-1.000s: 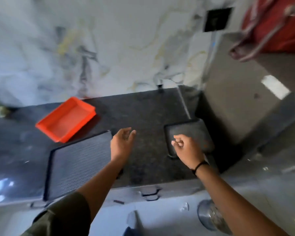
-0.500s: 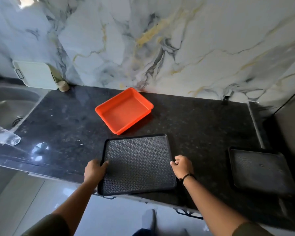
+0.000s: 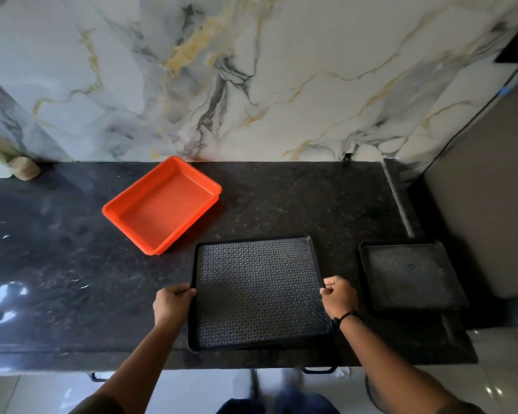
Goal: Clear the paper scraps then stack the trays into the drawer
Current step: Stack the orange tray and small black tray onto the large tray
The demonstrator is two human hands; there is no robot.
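A large black textured tray (image 3: 259,291) lies flat near the front edge of the dark counter (image 3: 296,198). My left hand (image 3: 172,303) grips its left rim and my right hand (image 3: 338,297) grips its right rim. An empty orange tray (image 3: 162,204) sits behind it to the left, turned at an angle. A smaller black tray (image 3: 410,274) rests at the counter's right end. No paper scraps show on the counter or in the trays.
A marble wall (image 3: 251,70) backs the counter. A grey appliance side (image 3: 485,210) stands at the right. Black drawer handles (image 3: 317,369) show under the counter's front edge. A small wooden object (image 3: 23,168) sits at the back left.
Both hands moved from hovering above the counter to the sides of the large black tray and closed on its rims. The camera view swung left and then settled over the tray.
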